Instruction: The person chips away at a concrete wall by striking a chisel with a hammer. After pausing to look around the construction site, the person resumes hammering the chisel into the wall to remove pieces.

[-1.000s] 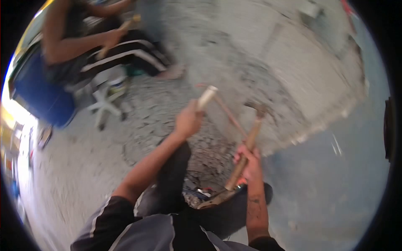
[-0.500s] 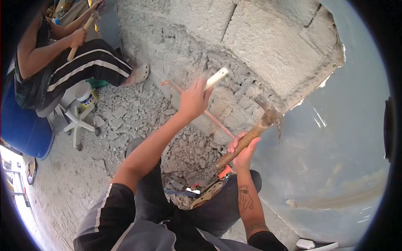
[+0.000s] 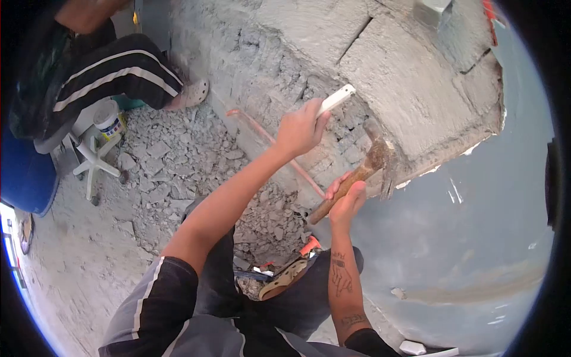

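Note:
My left hand [image 3: 302, 128] is wrapped round a cream-white bar [image 3: 337, 99] with small holes near its end. The bar sticks out above the fist, in front of a broken channel [image 3: 339, 125] in the wall; its lower part is hidden. My right hand [image 3: 347, 201] grips the wooden handle of a claw hammer [image 3: 378, 158], close to the butt end. The hammer head overlaps the lower edge of the rough block wall [image 3: 416, 107]. A reddish pipe [image 3: 304, 174] runs along the wall's base, behind my left wrist and down towards my right hand.
Broken rubble [image 3: 178, 154] covers the floor along the wall. At the left sits another person in striped trousers [image 3: 119, 80], beside a white bucket [image 3: 109, 117], a white chair base [image 3: 95, 159] and a blue barrel [image 3: 27, 172]. A smooth grey surface [image 3: 458, 238] fills the right.
The view has shifted a little. My left hand and the bar have moved right, nearer the hammer head. The other person's arm has risen, and their wooden-handled tool is out of view.

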The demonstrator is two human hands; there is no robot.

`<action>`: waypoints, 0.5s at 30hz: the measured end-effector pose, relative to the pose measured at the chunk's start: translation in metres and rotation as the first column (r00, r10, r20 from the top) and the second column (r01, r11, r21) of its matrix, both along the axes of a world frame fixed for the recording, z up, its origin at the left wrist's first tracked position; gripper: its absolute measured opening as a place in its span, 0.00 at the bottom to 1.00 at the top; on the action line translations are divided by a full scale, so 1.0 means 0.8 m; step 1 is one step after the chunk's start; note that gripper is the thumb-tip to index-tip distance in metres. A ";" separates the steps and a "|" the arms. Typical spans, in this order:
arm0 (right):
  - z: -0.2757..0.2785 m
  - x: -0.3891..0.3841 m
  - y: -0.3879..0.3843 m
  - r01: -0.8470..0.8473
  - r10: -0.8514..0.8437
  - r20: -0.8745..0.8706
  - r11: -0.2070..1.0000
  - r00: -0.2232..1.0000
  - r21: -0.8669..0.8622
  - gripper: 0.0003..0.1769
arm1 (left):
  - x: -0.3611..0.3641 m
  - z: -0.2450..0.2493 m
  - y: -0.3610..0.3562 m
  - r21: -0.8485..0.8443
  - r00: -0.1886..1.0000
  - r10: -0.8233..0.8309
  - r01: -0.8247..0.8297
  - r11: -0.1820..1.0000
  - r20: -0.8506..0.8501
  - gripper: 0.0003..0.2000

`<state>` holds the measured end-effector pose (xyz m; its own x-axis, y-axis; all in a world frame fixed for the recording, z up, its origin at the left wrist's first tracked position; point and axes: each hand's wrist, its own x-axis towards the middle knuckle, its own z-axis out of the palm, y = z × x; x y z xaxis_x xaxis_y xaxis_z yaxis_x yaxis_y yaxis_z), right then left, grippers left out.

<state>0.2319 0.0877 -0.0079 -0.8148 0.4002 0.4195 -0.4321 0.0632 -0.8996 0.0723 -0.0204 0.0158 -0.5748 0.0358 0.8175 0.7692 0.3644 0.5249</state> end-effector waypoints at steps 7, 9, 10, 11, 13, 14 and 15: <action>0.031 -0.029 -0.008 0.058 -0.060 -0.070 0.998 0.996 -0.037 0.40 | -0.007 0.010 -0.008 -0.032 0.994 -0.030 0.034 0.999 0.106 0.13; 0.036 -0.037 -0.009 0.063 -0.066 -0.097 0.997 0.993 -0.037 0.40 | -0.012 0.011 -0.009 -0.027 0.991 -0.041 0.045 0.999 0.126 0.14; 0.039 -0.041 -0.010 0.062 -0.067 -0.138 0.997 0.988 -0.042 0.39 | -0.013 0.011 -0.009 -0.024 0.991 -0.051 0.054 0.998 0.121 0.14; 0.041 -0.047 -0.010 0.061 -0.069 -0.180 0.997 0.981 -0.048 0.37 | -0.014 0.011 -0.009 -0.022 0.991 -0.061 0.064 0.998 0.116 0.13; 0.036 -0.077 -0.006 0.162 -0.156 -0.082 0.983 0.984 0.083 0.36 | -0.017 0.012 -0.008 0.003 0.996 -0.046 0.046 0.999 0.076 0.12; 0.035 -0.082 -0.001 0.210 -0.207 -0.034 0.966 0.978 0.151 0.35 | -0.016 0.011 -0.007 0.023 0.999 -0.032 0.032 0.999 0.036 0.12; 0.039 -0.086 -0.001 0.250 -0.259 0.012 0.943 0.966 0.221 0.35 | -0.016 0.009 -0.006 0.025 0.998 -0.036 0.035 0.999 0.044 0.12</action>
<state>0.1628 0.0868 0.0230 -0.7153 0.5002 0.4880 -0.3403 0.3605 -0.8684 0.0594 -0.0249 0.0232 -0.6089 0.0374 0.7923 0.7574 0.3244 0.5667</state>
